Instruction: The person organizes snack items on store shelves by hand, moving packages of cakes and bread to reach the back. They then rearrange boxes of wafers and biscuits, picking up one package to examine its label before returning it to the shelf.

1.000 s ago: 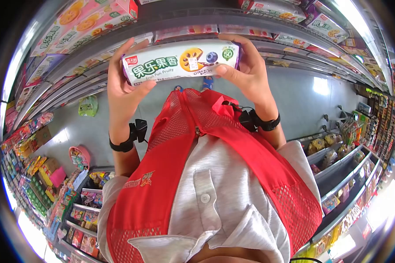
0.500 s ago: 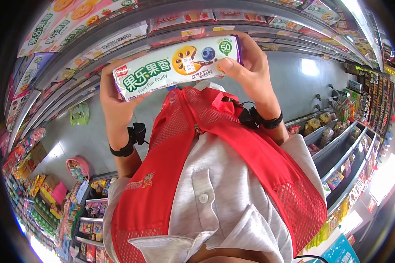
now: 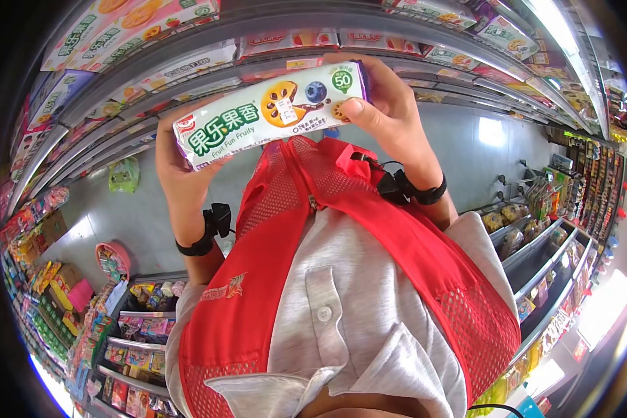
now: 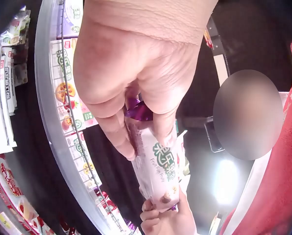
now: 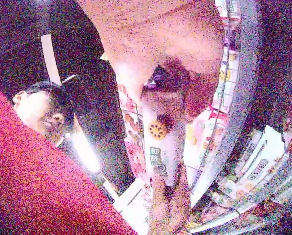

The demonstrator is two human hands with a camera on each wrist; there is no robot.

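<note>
Both hands hold a long packet of fruit biscuits (image 3: 258,115), white with purple ends, its printed face turned up toward the head camera. The left hand (image 3: 184,160) grips the lower-left end; in the left wrist view its thumb and fingers straddle the packet (image 4: 153,159) near the purple wrapper end. At the other end the right hand (image 3: 390,111) has its thumb on the front face and its fingers behind. The right wrist view, very grainy, shows the right hand (image 5: 170,54) around that end of the packet. The packet tilts, right end higher, in front of the shelves.
Shelves (image 3: 272,21) stocked with boxed and bagged biscuits stand right ahead, close beyond the packet. A green bag (image 3: 124,174) and a pink basket (image 3: 113,259) are on the left. Behind at the right is another low shelf rack (image 3: 543,268). Grey floor (image 3: 460,146) lies between.
The packet has come slightly nearer the body and left, its left end tipping lower than its right. Both hands keep their hold. The shelves have shifted a little in view.
</note>
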